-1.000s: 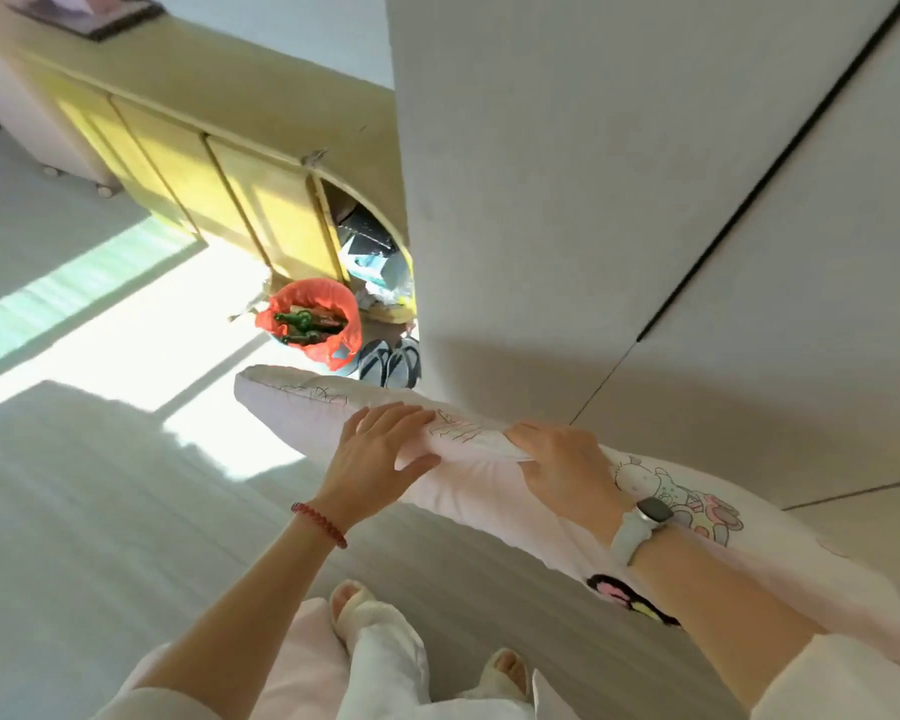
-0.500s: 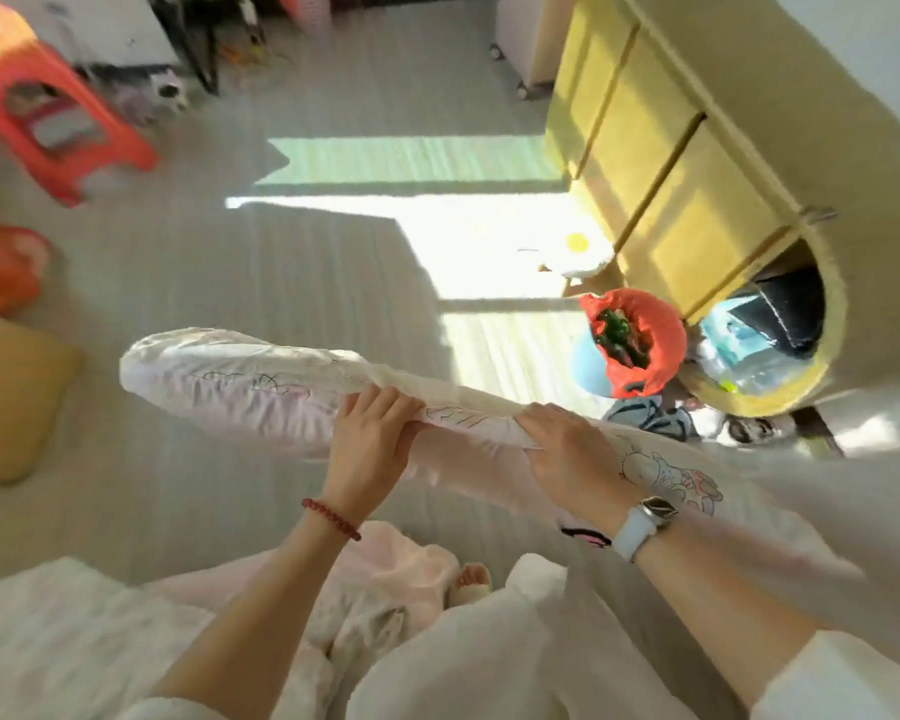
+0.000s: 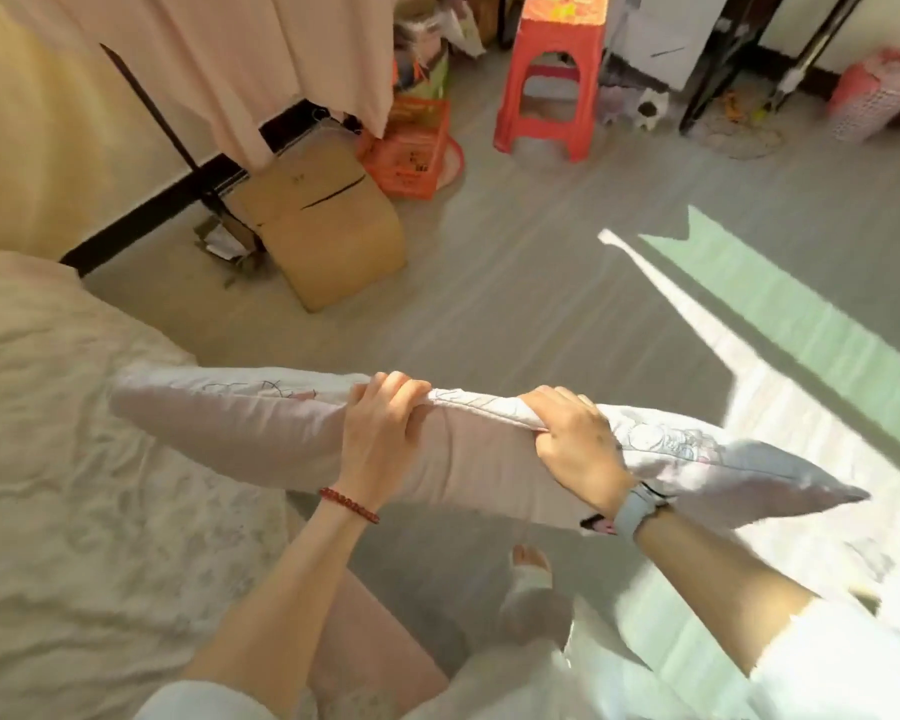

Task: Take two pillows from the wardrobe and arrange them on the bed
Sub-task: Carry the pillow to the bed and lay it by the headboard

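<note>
Bed [image 3: 74, 485] fills lower left of frame, rumpled pale cover, sunlit. Grey floor [image 3: 515, 283] across centre and right; bright sun patch at right edge.

Pillow [image 3: 240, 428]: long, pale pink, faint cartoon print. Held off the floor, lying across mid-frame from left to right. Left end overlaps the bed edge; right end over the sunlit floor.

Cardboard box [image 3: 328, 226] upper centre-left on floor, tilted. Red plastic stool [image 3: 552, 85] at top centre. Orange crate [image 3: 411, 142] between box and stool.

Both hands grasping the pillow's top edge near its middle, close together. Left hand [image 3: 380, 433]: fingers curled over the seam, red bead bracelet [image 3: 349, 505] at wrist. Right hand [image 3: 578, 444]: bunching the fabric, grey watch [image 3: 635, 511] on wrist.
</note>
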Available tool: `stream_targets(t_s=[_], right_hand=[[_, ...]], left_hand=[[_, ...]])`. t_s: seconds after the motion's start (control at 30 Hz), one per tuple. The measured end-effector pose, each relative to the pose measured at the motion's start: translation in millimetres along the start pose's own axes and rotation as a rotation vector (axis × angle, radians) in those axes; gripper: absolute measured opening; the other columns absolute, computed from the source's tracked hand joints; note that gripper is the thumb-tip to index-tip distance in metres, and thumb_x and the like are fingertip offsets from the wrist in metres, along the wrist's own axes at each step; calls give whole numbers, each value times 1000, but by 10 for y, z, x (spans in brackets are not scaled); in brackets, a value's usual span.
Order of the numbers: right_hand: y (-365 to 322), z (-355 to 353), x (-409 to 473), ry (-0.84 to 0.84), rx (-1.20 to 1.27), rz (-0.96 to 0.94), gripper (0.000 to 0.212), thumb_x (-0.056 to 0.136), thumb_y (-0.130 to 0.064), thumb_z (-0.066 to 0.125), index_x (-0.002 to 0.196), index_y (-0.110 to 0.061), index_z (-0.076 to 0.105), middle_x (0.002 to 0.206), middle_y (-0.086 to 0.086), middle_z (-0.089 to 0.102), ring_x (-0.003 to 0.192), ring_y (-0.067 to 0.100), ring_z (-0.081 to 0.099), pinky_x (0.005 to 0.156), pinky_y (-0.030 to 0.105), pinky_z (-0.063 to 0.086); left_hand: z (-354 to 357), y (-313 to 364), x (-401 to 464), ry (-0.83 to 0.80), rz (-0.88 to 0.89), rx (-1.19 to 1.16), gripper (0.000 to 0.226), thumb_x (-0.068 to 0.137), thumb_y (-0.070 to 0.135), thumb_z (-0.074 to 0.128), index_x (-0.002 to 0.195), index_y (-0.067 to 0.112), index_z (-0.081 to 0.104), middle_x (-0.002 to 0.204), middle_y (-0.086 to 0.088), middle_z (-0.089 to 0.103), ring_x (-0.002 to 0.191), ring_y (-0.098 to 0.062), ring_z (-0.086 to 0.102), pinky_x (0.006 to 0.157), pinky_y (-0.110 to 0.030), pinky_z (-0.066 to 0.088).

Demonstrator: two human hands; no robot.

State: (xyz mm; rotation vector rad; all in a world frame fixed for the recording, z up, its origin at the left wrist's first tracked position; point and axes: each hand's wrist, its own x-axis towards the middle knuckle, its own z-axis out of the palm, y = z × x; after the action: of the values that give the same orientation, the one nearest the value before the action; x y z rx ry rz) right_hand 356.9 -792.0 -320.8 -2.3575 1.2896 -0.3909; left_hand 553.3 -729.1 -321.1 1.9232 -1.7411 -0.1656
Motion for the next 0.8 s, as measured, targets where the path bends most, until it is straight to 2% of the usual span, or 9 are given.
stream_targets(t_s=[0.07, 0.13, 0.23, 0.3, 0.37, 0.5, 0.6, 0.7, 0.8], right_hand=[[-94, 14, 495, -37, -1, -96, 45, 53, -1, 38, 90, -8, 63, 82, 13, 66, 80, 34, 59, 67, 40, 40], [-249, 53, 946, -46, -23, -228, 43, 51, 0, 40, 86, -9, 63, 77, 11, 65, 74, 33, 59, 65, 38, 36], [-522, 104, 1621, -19, -69, -439, 39, 53, -1, 40, 84, -11, 62, 73, 8, 65, 68, 31, 60, 61, 32, 26], [-707, 146, 2073, 2, -92, -561, 38, 58, -7, 35, 83, -11, 62, 72, 7, 65, 67, 29, 60, 61, 32, 27], [-887, 196, 2540, -4, -95, -643, 38, 58, -6, 34, 83, -10, 62, 73, 7, 66, 68, 29, 61, 62, 32, 31], [-1356, 402, 3602, 0, -80, -733, 34, 58, 5, 42, 83, -6, 63, 72, 10, 67, 66, 31, 62, 60, 38, 45], [-1792, 553, 4346, 48, -47, -813, 35, 65, -1, 34, 82, -5, 64, 69, 11, 67, 64, 30, 63, 59, 38, 48], [-2202, 696, 5004, 9, -9, -840, 35, 63, 8, 40, 84, -4, 65, 74, 12, 69, 67, 32, 62, 62, 36, 44], [-2559, 865, 5596, -33, 15, -850, 34, 62, 15, 52, 87, -5, 65, 80, 11, 70, 74, 32, 62, 67, 32, 37]], left_hand=[[-132, -179, 171, 55, -93, 2, 39, 93, 30, 38, 83, 3, 64, 76, -13, 65, 76, -24, 54, 69, -34, 33], [-262, -363, 282, 132, -188, 8, 41, 93, 32, 36, 82, 3, 64, 77, -13, 66, 77, -26, 57, 70, -35, 37], [-413, -645, 497, 240, -346, 36, 25, 86, 19, 46, 82, 3, 64, 77, -14, 66, 76, -25, 56, 70, -33, 41], [-493, -846, 674, 300, -404, 54, 9, 80, 6, 57, 83, 1, 64, 75, -15, 65, 75, -24, 55, 70, -31, 40], [-594, -1084, 906, 333, -440, 57, 7, 79, 2, 59, 83, 1, 64, 74, -15, 64, 70, -27, 56, 66, -33, 41], [-868, -1728, 1539, 419, -472, 66, 20, 84, 17, 50, 81, 3, 64, 72, -13, 63, 62, -27, 59, 59, -28, 42], [-1119, -2243, 1998, 469, -506, 75, 18, 84, 17, 54, 83, 3, 65, 72, -13, 63, 62, -29, 59, 59, -28, 42], [-1367, -2702, 2366, 508, -547, 86, 13, 82, 13, 56, 83, 3, 65, 73, -14, 63, 63, -30, 59, 55, -31, 45], [-1668, -3139, 2698, 537, -554, 126, 12, 81, 11, 56, 82, 4, 65, 72, -12, 63, 62, -28, 58, 54, -28, 41]])
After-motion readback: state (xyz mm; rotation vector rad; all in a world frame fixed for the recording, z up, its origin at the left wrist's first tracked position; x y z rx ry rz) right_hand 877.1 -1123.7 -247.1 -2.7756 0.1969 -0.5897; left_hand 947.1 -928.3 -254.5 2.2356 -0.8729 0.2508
